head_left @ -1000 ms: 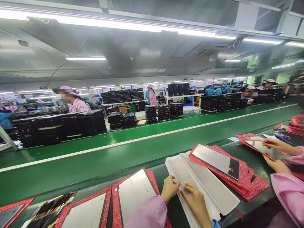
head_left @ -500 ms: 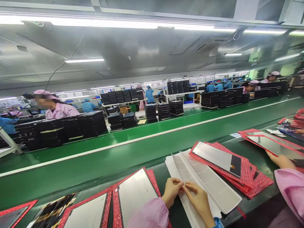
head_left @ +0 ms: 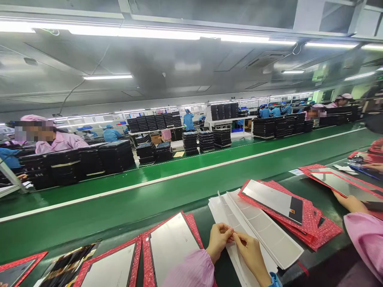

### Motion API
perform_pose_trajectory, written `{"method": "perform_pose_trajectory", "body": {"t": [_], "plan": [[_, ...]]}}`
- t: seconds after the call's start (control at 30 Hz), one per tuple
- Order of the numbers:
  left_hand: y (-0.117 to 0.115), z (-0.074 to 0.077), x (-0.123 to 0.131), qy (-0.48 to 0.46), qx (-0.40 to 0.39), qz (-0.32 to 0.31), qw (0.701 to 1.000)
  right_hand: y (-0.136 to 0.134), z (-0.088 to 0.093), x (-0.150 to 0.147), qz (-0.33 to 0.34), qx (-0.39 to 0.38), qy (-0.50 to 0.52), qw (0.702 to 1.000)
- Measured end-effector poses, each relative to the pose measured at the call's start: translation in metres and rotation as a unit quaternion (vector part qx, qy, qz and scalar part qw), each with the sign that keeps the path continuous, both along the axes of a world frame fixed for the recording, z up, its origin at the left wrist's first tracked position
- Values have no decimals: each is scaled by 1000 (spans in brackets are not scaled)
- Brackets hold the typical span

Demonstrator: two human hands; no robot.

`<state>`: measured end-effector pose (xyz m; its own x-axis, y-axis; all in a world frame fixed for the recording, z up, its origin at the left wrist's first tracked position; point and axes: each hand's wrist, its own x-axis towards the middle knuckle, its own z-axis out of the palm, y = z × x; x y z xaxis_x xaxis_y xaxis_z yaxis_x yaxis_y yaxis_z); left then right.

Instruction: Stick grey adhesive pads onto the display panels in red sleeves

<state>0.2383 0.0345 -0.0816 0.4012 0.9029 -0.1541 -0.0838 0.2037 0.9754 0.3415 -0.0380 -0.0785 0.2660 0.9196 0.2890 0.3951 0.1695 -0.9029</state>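
Observation:
My left hand [head_left: 220,242] and my right hand [head_left: 250,253] meet fingertip to fingertip, each closed in a pinch. What lies between the fingers is too small to make out. Beneath them is a stack of white sheets [head_left: 214,205], with translucent film strips [head_left: 277,239] marked by curved lines lying on top. One thin edge of a sheet curls up beyond my left hand. Left of my hands, a silver-backed display panel [head_left: 169,249] rests on red bubble wrap [head_left: 194,225]; my pink sleeve covers its lower part.
On the right, another panel [head_left: 271,199] tops a pile of red bubble-wrap bags [head_left: 327,235]. A neighbour's hand [head_left: 353,203] holds a panel at far right. Further left lie a panel [head_left: 109,269] and dark-gold flex strips [head_left: 70,263]. Beyond the green belt [head_left: 191,185] stand black tray stacks [head_left: 115,155].
My hands have shifted very slightly, still pinched together. The sheet's far edge beyond them now curls into a narrower upright fold. Across the belt, a person in pink has moved left.

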Motion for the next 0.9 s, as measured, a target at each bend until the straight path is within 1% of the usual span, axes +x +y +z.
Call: {"method": "perform_pose_trajectory", "body": {"t": [0.17, 0.3, 0.4, 0.5, 0.57, 0.63, 0.73, 0.8, 0.83, 0.9], "plan": [[1, -1, 0, 4, 9, -4, 1000, 2, 1, 4, 12, -14, 23, 1000], [1, 0, 0, 22, 13, 0, 1000, 4, 0, 7, 4, -26, 25, 999], [0, 0, 0, 59, 14, 24, 998, 5, -1, 14, -35, -38, 9, 999], [1, 0, -1, 112, 15, 66, 991, 4, 3, 33, -104, -57, -16, 993], [3, 0, -2, 142, 13, 84, 986, 0, 10, 52, -152, -69, -30, 986], [5, -1, -3, 165, 6, 91, 982, -7, 22, 71, -205, -80, -46, 974], [7, 0, -5, 192, -5, 86, 978, -22, 43, 90, -295, -96, -88, 947], [6, 7, -7, 208, 1, 72, 976, -30, 55, 90, -331, -91, -112, 932], [4, 12, -10, 213, 15, 66, 975, -34, 60, 86, -341, -81, -124, 928], [-2, 28, -15, 217, 68, 61, 972, -39, 66, 70, -346, -36, -161, 924]]}}
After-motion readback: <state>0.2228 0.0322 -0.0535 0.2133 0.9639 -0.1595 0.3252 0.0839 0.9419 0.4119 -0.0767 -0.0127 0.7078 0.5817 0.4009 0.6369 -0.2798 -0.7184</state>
